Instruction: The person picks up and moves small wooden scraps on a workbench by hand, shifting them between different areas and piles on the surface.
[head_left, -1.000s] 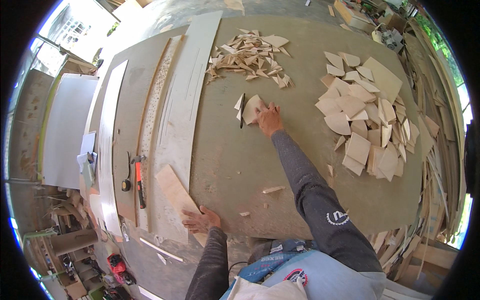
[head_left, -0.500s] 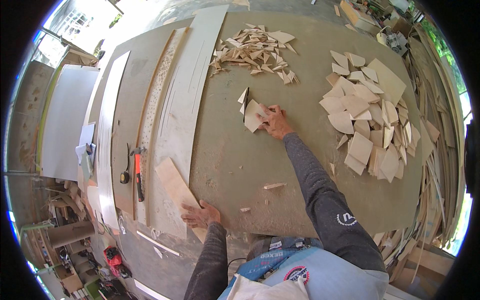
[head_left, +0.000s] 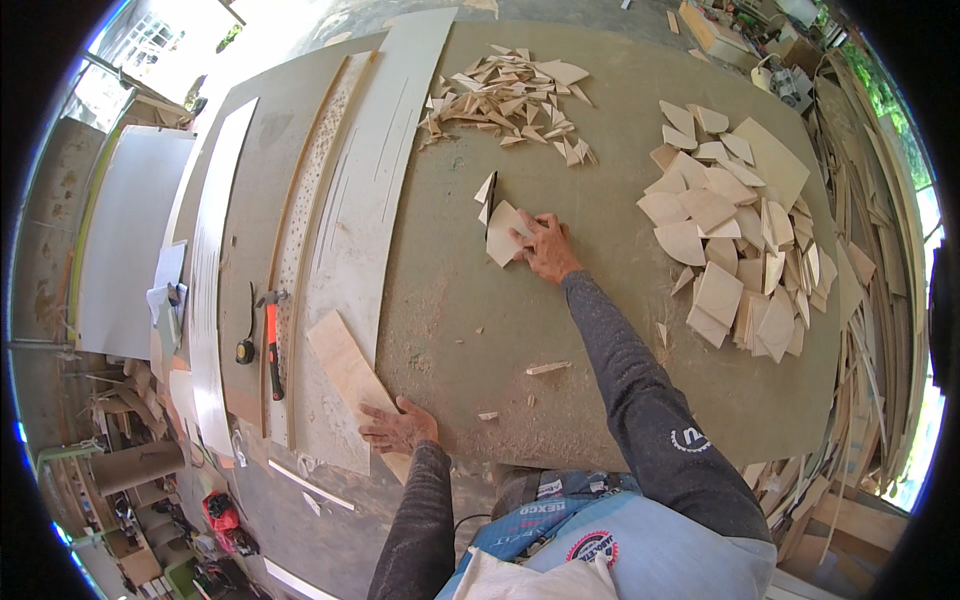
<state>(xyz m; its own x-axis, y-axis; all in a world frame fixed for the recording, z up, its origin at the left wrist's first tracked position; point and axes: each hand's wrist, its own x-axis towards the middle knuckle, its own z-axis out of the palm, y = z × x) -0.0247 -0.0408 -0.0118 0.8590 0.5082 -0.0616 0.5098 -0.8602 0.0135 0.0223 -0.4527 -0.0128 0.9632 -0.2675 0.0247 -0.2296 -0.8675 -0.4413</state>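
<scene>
My right hand [head_left: 545,245] reaches out over the dusty workbench [head_left: 560,340] and presses on a small pale wooden offcut [head_left: 503,232], with another thin sliver and a dark narrow piece just left of it. Close to the near edge, my left hand [head_left: 398,425] lies flat with fingers spread on the end of a light plywood board [head_left: 345,365]. A heap of small triangular offcuts [head_left: 510,95] sits at the far middle. To the right lies a larger pile of rounded and square wooden pieces [head_left: 725,235].
Long white strips and a perforated strip [head_left: 310,210] run along the bench's left side. A red-handled hammer [head_left: 271,345] and a black tool [head_left: 246,345] lie there. Small chips [head_left: 548,368] dot the near bench. Scrap wood is stacked along the right edge.
My right hand drew back slightly toward me, sliding the pale offcut with it. My left hand stayed on the plywood board.
</scene>
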